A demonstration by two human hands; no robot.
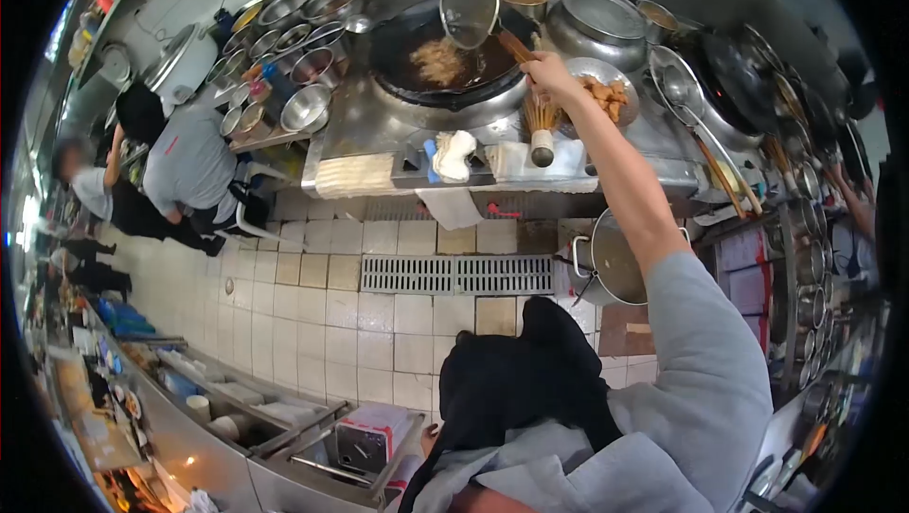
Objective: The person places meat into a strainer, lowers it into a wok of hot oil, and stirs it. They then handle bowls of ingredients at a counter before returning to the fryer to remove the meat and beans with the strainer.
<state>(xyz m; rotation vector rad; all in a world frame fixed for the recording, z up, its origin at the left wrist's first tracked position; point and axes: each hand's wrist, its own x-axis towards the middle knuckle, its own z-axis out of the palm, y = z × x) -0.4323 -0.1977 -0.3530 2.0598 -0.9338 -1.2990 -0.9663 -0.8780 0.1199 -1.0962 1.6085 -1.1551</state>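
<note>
The right hand (pixel 546 72) is closed around the handle of the strainer (pixel 469 6), which is over the wok (pixel 383 68). The left hand (pixel 429 436) is low beside the body, its grip too small to tell. Bowls (pixel 306 109) crowd the steel tabletop (pixel 355 129); a grate (pixel 454 274) crosses the tiled floor (pixel 312 324), with people (pixel 194 158) at the left.

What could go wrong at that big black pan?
The pan has food in what looks like oil. If it's hot, it could splash the bare right hand, especially if the strainer dropped in.

The cloth hangs over the counter's front edge, so someone might catch it and pull things down.

The big pot is low, beside the person. They might bump it and spill what's inside.
</note>
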